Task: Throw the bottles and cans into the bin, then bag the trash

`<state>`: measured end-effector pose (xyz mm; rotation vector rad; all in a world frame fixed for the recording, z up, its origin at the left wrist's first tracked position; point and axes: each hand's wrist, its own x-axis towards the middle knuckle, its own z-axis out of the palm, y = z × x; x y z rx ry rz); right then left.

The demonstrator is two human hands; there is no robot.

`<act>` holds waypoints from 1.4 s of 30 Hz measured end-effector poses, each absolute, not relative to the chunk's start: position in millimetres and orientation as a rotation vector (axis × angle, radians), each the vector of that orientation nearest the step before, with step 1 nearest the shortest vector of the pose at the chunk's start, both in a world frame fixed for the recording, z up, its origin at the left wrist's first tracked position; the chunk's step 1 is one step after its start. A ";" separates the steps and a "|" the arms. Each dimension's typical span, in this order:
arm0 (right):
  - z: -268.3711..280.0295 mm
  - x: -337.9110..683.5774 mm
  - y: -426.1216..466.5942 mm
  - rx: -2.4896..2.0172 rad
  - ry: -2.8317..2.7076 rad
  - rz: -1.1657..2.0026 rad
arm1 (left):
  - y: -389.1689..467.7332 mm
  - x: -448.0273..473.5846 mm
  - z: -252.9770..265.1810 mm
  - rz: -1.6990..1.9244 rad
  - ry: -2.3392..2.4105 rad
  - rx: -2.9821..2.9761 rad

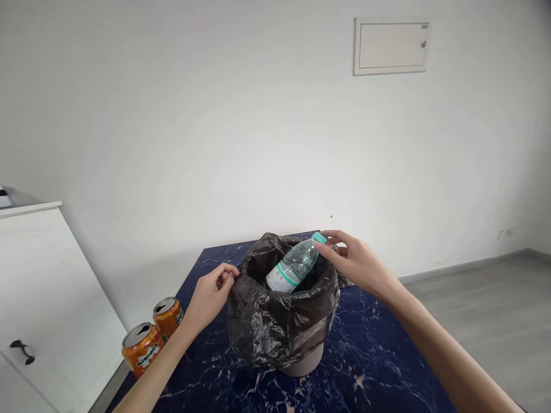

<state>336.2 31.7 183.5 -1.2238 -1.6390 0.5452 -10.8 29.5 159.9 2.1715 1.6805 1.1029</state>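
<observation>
Right hand [359, 263] has the plastic bottle [296, 265] by its teal cap end, fingers pinched round the neck, bottle tilted w/ its base already down inside the bin [301, 361]. Left hand [212, 293] is closed on the edge of the black bag [275, 321], pinching the liner at the bin's left rim & holding it out. Bin sits mid-table on the dark blue marbled table [379, 355]. Two orange cans [152, 338], both opened, stand at the table's left edge, well apart from the bin, beside the left forearm. By the look of it this is the drop-in step: bottle about half in, label below the rim, cap end above it. Next move, I'd judge, calls for the right hand to loosen its pinch so the bottle slides fully down, w/ the left keeping the bag mouth wide so the liner doesn't fold in under it.
</observation>
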 end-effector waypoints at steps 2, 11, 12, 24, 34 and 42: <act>190.5 332.9 37.7 -1.225 -1.677 0.512 | 28.5 -9.6 159.7 1.109 1.680 2.179; 226.9 319.3 37.0 -1.147 -1.911 0.373 | 26.0 -8.7 161.4 1.136 1.673 2.185; 229.0 320.8 37.7 -1.147 -1.907 0.342 | 25.4 -8.8 161.7 1.139 1.673 2.183; 212.2 333.9 52.8 -1.152 -2.220 0.448 | 25.4 -6.7 161.9 1.139 1.649 2.162; 198.6 341.1 45.6 -1.205 -1.953 0.338 | 25.6 -7.8 161.0 1.166 1.622 2.126; 184.3 339.6 34.6 -1.150 -1.742 0.552 | 19.7 -8.9 162.2 1.192 1.624 2.113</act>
